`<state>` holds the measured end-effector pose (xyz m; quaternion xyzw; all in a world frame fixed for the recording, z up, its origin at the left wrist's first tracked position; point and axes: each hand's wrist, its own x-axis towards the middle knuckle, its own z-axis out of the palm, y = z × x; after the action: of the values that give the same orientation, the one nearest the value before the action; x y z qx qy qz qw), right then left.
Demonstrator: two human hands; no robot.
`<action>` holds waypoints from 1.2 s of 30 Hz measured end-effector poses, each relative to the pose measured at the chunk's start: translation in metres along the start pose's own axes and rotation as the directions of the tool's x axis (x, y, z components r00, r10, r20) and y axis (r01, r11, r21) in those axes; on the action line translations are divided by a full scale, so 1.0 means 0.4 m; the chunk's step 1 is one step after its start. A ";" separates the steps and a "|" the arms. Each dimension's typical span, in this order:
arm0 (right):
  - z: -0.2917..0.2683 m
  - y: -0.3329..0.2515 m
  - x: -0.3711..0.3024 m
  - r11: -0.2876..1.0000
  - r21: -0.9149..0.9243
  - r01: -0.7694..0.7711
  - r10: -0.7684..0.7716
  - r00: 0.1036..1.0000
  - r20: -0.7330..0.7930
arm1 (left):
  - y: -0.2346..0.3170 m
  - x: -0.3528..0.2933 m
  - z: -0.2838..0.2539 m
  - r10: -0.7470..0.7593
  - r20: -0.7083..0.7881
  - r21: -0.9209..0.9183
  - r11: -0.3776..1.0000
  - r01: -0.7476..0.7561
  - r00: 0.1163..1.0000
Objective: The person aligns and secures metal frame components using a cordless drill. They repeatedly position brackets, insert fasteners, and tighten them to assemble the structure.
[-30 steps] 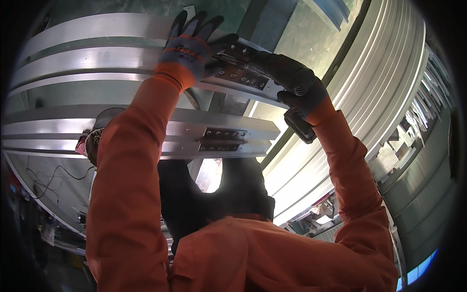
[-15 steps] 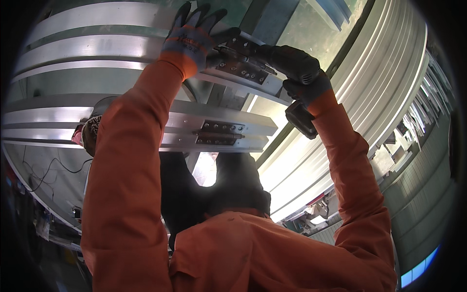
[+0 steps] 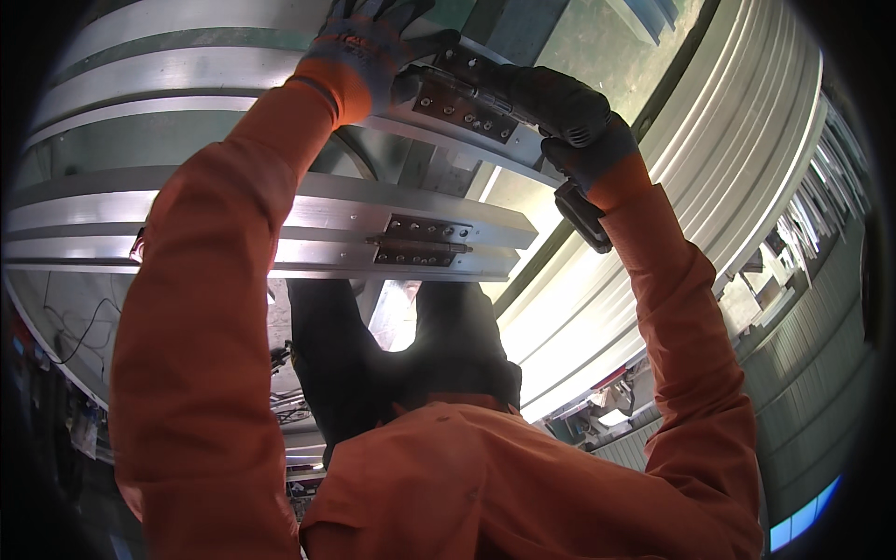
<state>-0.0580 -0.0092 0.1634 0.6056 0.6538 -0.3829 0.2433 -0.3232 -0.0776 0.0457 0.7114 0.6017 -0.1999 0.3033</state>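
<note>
Holding a black pistol-shaped power drill (image 3: 557,101) over a dark rectangular metal hinge (image 3: 462,114)

The right hand (image 3: 595,154), in a grey-and-black work glove with an orange cuff, has its fingers wrapped round the drill's handle; the dark battery sits below the grip. The drill's nose points to the left, across the hinge, and I cannot tell whether its tip meets a screw. This hinge lies on a long silver aluminium profile (image 3: 177,77) at the far side, near its right end, with a row of silver screw heads showing along its lower leaf.

The left hand (image 3: 359,49), gloved to match, is laid over the far profile just beside the hinge. Its fingers are spread and closed on nothing visible, with the thumb stretched toward the hinge; the upper edge cuts off some tips. I cannot tell how hard it presses.

Nearer the body, a 2nd long silver aluminium profile (image 3: 327,220) runs roughly alongside, bearing a matching dark rectangular hinge (image 3: 411,235) with 2 rows of fasteners and a barrel between them. To the right curves a stack of long pale metal strips (image 3: 737,140). Orange sleeves (image 3: 201,308) cover both arms, and dark trousers (image 3: 401,373) show below the near profile.
</note>
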 end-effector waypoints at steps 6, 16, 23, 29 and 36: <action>-0.002 0.062 0.019 0.974 0.013 0.227 -0.225 0.971 -0.077 | -0.066 0.035 -0.064 0.381 -0.172 0.132 0.923 -0.362 0.909; 0.001 0.030 0.021 0.810 -0.254 0.529 -0.558 0.828 -0.058 | -0.076 0.015 -0.057 0.413 -0.239 0.186 0.908 -0.376 0.879; -0.005 0.023 0.019 0.799 -0.194 0.568 -0.589 0.805 -0.071 | -0.080 0.034 -0.012 0.403 -0.305 0.235 0.910 -0.342 0.863; -0.005 0.018 0.082 0.605 -0.157 0.781 -0.794 0.607 -0.043 | -0.081 0.017 -0.041 0.407 -0.280 0.154 0.913 -0.377 0.870; 0.014 0.042 0.086 0.706 -0.203 0.678 -0.698 0.715 -0.039 | -0.082 -0.007 -0.049 0.404 -0.302 0.212 0.912 -0.352 0.864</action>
<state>-0.0475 0.0069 0.1297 0.3148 0.8759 -0.3525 0.0972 -0.3575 -0.0634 0.0557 0.8599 0.4765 -0.0557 0.1743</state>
